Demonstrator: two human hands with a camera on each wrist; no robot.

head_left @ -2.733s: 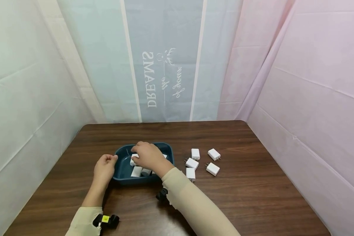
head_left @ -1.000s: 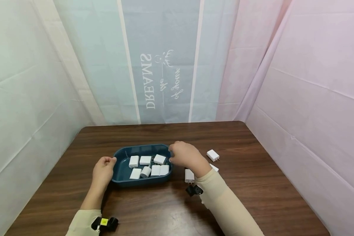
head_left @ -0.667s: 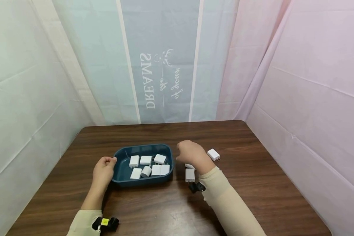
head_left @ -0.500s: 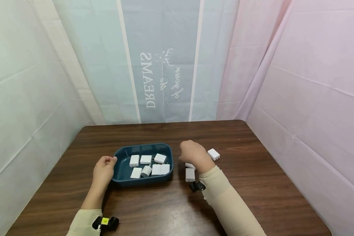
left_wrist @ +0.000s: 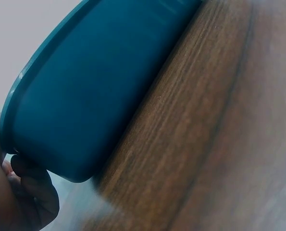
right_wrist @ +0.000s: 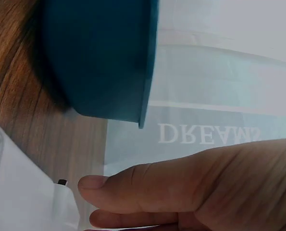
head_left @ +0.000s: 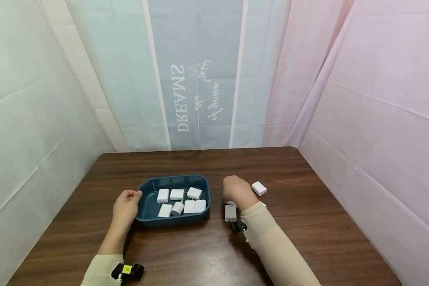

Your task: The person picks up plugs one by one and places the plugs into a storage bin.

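Note:
My left hand (head_left: 126,204) pinches the left rim of a dark teal plastic tray (head_left: 164,222); the left wrist view has its fingers curled under the rim of the tray (left_wrist: 80,96). Several white plug-in chargers (head_left: 163,196) lie inside, one of them rounder in shape (head_left: 177,208). To the right of the tray, my right hand (head_left: 239,192) is low over loose chargers. In the right wrist view its thumb (right_wrist: 138,185) and a finger are near a white charger (right_wrist: 18,187); whether they hold one is hidden.
One charger (head_left: 230,213) lies below my right hand, with another partly covered behind it. A further charger (head_left: 259,188) lies to the right, prongs outward. The wooden table (head_left: 186,254) is bounded by hanging cloth (head_left: 200,79) at the back and sides.
My right hand has left the tray's interior, passed its right rim and moved right and down onto the loose chargers. My left hand stays at the tray's left rim.

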